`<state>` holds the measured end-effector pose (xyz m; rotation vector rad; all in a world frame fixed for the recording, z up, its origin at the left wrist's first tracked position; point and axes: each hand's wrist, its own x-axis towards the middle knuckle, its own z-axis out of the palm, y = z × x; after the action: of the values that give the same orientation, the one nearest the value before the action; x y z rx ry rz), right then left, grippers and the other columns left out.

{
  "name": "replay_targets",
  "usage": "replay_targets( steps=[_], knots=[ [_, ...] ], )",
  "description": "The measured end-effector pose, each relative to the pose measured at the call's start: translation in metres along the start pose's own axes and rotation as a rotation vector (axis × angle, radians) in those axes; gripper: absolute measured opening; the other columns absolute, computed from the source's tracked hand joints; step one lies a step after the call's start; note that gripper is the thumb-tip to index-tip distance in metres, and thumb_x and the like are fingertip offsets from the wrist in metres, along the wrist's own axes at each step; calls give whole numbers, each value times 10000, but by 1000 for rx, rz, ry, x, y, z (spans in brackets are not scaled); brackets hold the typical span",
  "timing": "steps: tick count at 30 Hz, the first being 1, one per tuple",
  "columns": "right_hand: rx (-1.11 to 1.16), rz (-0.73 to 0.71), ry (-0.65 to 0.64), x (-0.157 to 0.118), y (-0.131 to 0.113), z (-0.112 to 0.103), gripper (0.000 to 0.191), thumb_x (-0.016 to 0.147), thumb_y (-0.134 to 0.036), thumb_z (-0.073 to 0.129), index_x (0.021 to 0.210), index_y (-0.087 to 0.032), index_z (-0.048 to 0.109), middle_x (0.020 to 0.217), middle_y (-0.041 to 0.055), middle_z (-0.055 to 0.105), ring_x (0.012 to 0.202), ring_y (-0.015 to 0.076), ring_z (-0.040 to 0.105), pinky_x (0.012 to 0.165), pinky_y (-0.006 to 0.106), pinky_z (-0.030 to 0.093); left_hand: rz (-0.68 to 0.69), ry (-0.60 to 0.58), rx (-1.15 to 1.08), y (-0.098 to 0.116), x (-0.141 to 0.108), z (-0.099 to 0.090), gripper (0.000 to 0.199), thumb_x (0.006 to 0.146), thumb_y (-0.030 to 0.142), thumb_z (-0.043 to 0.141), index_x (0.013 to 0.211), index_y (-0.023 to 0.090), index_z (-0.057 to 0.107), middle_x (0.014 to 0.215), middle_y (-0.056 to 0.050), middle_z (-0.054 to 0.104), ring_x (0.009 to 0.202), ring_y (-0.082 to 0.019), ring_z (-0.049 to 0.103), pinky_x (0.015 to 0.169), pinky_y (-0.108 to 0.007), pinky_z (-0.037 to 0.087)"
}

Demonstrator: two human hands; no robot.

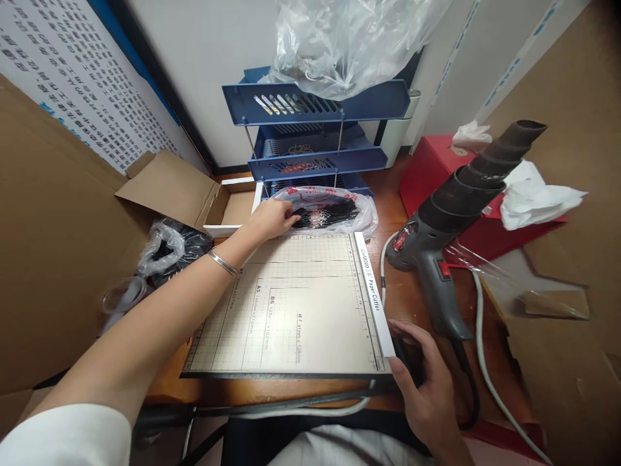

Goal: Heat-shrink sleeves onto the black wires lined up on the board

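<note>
On a glossy brown desk (pixel 402 291) lies a pale gridded paper cutter (pixel 286 304), taken here as the clock's centre. A white panel (pixel 194 65) stands past 12 o'clock, and a printed sheet (pixel 82 77) between 10 and 11. Brown cardboard (pixel 58 246) rises between 9 and 10, with more cardboard (pixel 572 97) at 2. Also at 2 o'clock, a grey heat gun (pixel 441 239) stands near a red box (pixel 422 175) with crumpled white tissue (pixel 538 200).

Tiered blue trays (pixel 242 107) stand at 12 o'clock: a clear plastic bag (pixel 359 39) sits on top, and thin tangled items lie in the middle tier, too small to identify. At 11 o'clock a small carton (pixel 226 229) has its flap folded back. A dark plastic-wrapped pack (pixel 194 243) lies at 10.

Towards 1 o'clock, just beyond the cutter's far edge, an open red-printed bag (pixel 366 220) holds bundled dark strands (pixel 339 213). The person's left hand (pixel 272 217) reaches just short of 12 o'clock, fingers drawn together at the bag's left end; whether they grip a strand cannot be told. The right hand (pixel 427 382), at 4 o'clock, curls around the cutter's black handle (pixel 407 356).
</note>
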<state>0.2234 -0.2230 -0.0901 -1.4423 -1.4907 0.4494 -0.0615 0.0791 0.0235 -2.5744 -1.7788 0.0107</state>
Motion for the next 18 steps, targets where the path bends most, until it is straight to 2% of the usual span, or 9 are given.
replay_targets(
  steps=[3, 7, 9, 12, 18],
  knots=[
    [50, 78, 24, -2, -7, 3, 397, 972, -407, 673, 1332, -241, 647, 1256, 109, 720, 1147, 268, 704, 965, 396, 591, -59, 48, 15, 11, -4, -8, 569, 1094, 484, 406, 962, 129, 831, 880, -171, 756, 912, -279, 723, 866, -393, 530],
    [75, 179, 64, -3, -14, 6, 381, 975, -442, 671, 1304, -250, 658, 1264, 101, 712, 1167, 268, 685, 1001, 410, 566, -128, 31, 23, 22, 10, -9, 462, 1036, 461, 496, 976, 147, 829, 962, -171, 775, 995, -311, 729, 880, -408, 543],
    [61, 140, 61, -2, -12, 6, 375, 976, -420, 675, 1311, -254, 653, 1257, 96, 718, 1150, 255, 697, 981, 388, 579, -127, 24, 11, 26, 22, -5, 440, 980, 514, 576, 1056, 152, 815, 1034, -174, 782, 1050, -335, 722, 892, -419, 556],
    [32, 52, 40, -1, -4, 4, 388, 970, -373, 687, 1336, -253, 639, 1237, 92, 734, 1106, 233, 724, 934, 346, 608, -115, -27, 20, 35, 37, 2, 554, 927, 604, 621, 1186, 140, 778, 1122, -188, 783, 1090, -362, 719, 912, -436, 570],
    [-8, 26, 33, -1, 1, 2, 395, 971, -365, 679, 1343, -240, 627, 1214, 104, 747, 1070, 241, 741, 920, 370, 631, -92, -87, 51, 45, 41, 10, 523, 931, 517, 614, 1224, 111, 768, 1194, -219, 776, 1114, -383, 728, 946, -456, 571]
  ],
)
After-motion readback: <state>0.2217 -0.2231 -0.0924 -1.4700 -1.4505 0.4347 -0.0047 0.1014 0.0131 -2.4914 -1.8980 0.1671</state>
